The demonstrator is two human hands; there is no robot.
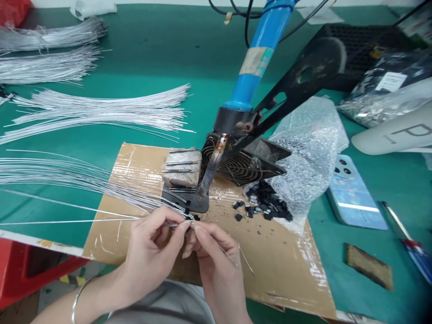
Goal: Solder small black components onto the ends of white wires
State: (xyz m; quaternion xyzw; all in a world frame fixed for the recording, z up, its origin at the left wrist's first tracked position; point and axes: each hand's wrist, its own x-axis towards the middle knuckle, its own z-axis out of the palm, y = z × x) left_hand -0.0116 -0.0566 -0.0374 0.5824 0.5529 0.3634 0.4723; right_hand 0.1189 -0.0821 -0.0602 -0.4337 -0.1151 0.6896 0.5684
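Observation:
My left hand (155,252) is closed, its thumb and fingers pinching thin grey wires (118,218) that trail off to the left. Right against it, my right hand (216,256) is closed too, fingertips together at the same spot. Two thin strands (248,261) stick out past the right hand, apparently wire. Whatever small part sits between the fingertips is mostly hidden. Just behind the hands, a bundle of wires (135,189) ends in small black tips (186,210). Above them the bent metal nozzle (212,166) of a blue-handled tool (248,85) points down.
A cardboard sheet (276,270) lies under the hands. Behind stand a stone-like block (182,168) with metal rods and a small fan (239,166). Small black pieces (270,202) spill from a bubble-wrap bag (303,153). A phone (356,193) lies right, wire bundles (101,110) left.

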